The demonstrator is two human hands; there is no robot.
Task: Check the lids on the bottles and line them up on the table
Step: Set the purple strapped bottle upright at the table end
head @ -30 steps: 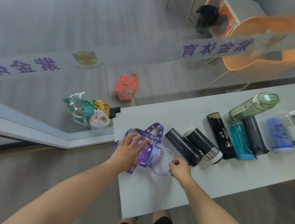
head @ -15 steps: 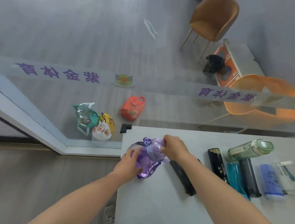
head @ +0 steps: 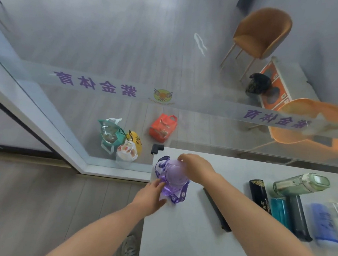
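**Two hands on the purple bottle, and a table edge too close for comfort**

Both your hands are on the purple bottle, which stands upright near the far left corner of the white table; your right hand lies over the bottle's domed lid with the fingers curled down around its top, while your left hand presses against the bottle's near side at its base, fingers together and laid flat on the plastic rather than wrapped round it; I judge this to be the lid check itself.

The bottle's purple strap trails loose around its foot, partly under your left fingers; if you twist or lift, that strap could snag and tip the bottle.

The table's left edge runs just beside the bottle; a hard turn of the lid with only a flat left palm as a brace may skid the bottle towards that edge and off to the floor.

To the right of the purple bottle, well apart from it, the others lie on their sides: a black bottle with gold print, a green bottle, a teal one, a dark grey one and a blue one; a slim dark one is half hidden under your right forearm, so a sweep of that arm could roll it.
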